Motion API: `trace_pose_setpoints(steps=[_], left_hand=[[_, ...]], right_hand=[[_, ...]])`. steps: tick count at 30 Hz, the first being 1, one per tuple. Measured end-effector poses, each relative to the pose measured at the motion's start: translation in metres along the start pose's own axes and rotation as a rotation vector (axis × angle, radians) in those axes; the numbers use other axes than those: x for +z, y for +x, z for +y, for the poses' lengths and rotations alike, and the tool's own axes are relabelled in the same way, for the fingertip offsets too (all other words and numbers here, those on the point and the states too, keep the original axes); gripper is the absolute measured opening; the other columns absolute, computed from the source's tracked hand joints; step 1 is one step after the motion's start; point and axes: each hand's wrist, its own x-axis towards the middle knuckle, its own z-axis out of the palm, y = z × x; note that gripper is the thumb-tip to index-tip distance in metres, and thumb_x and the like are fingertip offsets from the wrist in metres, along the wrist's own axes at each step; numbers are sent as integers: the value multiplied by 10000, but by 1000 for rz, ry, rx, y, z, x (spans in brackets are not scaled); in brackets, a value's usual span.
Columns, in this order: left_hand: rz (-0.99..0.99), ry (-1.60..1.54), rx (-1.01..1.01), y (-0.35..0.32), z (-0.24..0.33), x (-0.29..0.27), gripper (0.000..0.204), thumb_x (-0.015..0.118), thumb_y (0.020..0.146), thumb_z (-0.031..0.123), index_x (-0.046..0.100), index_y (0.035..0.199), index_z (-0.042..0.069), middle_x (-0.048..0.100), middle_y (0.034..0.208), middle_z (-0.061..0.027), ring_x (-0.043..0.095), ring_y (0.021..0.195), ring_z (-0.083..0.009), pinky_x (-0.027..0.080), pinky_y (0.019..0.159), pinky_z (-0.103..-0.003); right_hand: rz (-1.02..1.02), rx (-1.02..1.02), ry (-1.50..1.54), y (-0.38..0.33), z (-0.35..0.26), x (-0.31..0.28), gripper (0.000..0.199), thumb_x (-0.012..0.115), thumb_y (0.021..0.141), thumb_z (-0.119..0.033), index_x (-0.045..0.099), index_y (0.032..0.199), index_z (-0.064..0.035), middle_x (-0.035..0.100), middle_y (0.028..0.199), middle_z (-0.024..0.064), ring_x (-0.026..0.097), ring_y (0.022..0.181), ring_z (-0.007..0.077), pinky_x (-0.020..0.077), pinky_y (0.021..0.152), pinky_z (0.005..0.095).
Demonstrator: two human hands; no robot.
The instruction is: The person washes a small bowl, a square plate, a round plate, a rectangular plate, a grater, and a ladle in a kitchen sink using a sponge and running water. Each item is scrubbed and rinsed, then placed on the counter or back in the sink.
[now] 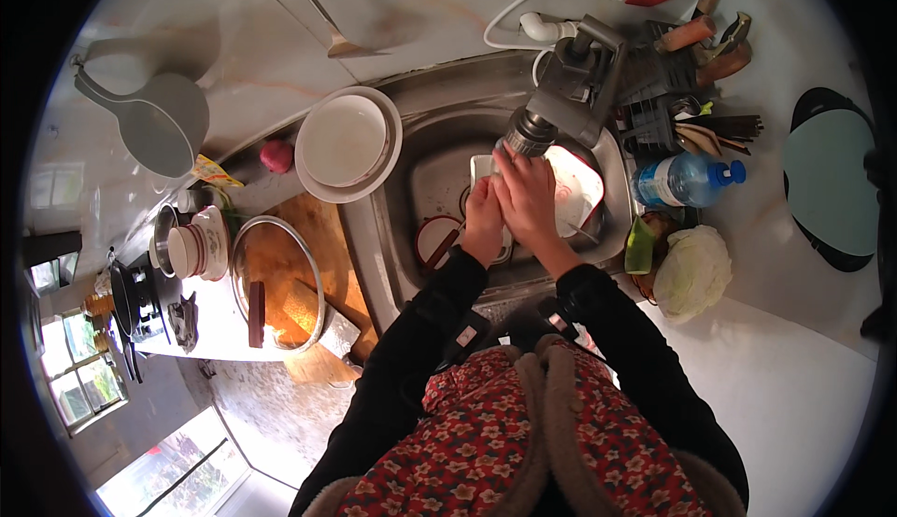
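Note:
My left hand point(483, 221) and my right hand point(528, 198) meet just below the black faucet point(533, 130), over the sink. The left hand's fingers are curled closed against the right palm. The right hand shows its back, with fingers bent together near the faucet's spout; whatever lies between the hands is hidden. Below them in the steel sink point(425, 157) sit a white dish with a red rim point(581, 185), a white container point(481, 168) partly covered by my hands, and a red-rimmed piece with a dark brown handle point(437, 250).
Stacked white bowls point(344, 139) stand left of the sink, beside a wooden cutting board point(336, 246) and a glass lid point(280, 274). To the right are a knife rack point(659, 73), a water bottle point(677, 181) and a cabbage point(693, 274). A grey ladle-shaped scoop point(163, 125) hangs on the wall.

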Motion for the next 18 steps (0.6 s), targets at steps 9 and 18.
trace_pose_setpoints(steps=[9, 18], left_hand=[[-90, 544, 205, -27, 18, -44, 232, 532, 1022, 243, 610, 1005, 26, 580, 864, 45, 505, 831, -27, 448, 736, -220], [20, 1462, 429, -58, 65, -112, 154, 615, 924, 227, 616, 965, 79, 669, 824, -152, 649, 764, -357, 507, 642, -408]], right_hand=[[-368, 804, 867, -29, 85, 38, 351, 494, 1005, -321, 657, 1103, -26, 667, 912, 29, 594, 832, 137, 464, 738, 304], [-211, 841, 398, -86, 191, 49, 351, 605, 939, -305, 620, 1174, -45, 698, 993, 143, 672, 928, 267, 509, 818, 350]])
